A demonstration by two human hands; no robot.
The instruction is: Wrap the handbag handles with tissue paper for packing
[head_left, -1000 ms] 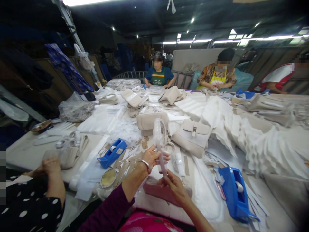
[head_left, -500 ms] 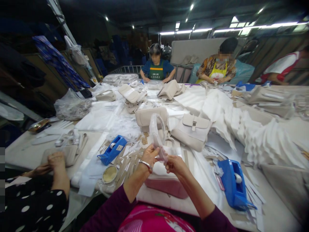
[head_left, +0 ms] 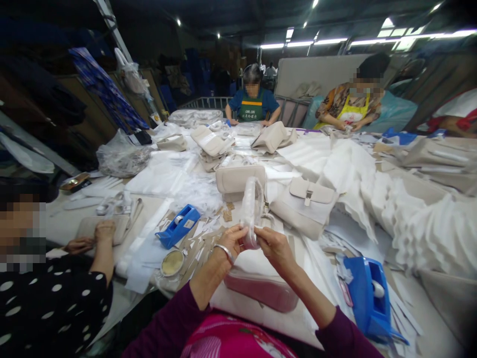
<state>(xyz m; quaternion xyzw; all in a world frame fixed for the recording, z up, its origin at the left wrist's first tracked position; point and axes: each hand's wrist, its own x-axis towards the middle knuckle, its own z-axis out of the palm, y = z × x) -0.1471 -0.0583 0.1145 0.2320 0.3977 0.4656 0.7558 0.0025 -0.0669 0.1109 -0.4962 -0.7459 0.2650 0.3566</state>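
The left hand [head_left: 234, 242], a silver bangle [head_left: 225, 252] at its wrist, is closed in a pinch on a looped handle [head_left: 249, 201] sheathed in clear plastic. The right hand [head_left: 275, 246] pinches the same handle from the other side, thumb and fingers drawn together close to the left fingertips. The loop stands up above both hands, just in front of the table's edge-side bag — a pale one with a pinkish base [head_left: 263, 292], lying below the hands with a white sheet [head_left: 251, 261] over it. Whether the handle joins that bag is hidden by the fingers.

Beyond the loop sits a beige bag [head_left: 233, 180], and to its right a flap bag [head_left: 290, 216] with a metal clasp. A blue tape dispenser [head_left: 179, 224] lies to the left, near a round tin [head_left: 172, 262] and scattered scraps [head_left: 201, 246]; a second blue dispenser [head_left: 357, 291] is at the right, by a spread of rippled white foam sheets [head_left: 417, 226].

Farther out on the table [head_left: 61, 226], a co-worker in a polka-dot top [head_left: 55, 303] rests a hand on a beige piece [head_left: 121, 231]. Across from them, people in a green apron [head_left: 252, 107] and a yellow apron [head_left: 352, 110] work with lowered hands.
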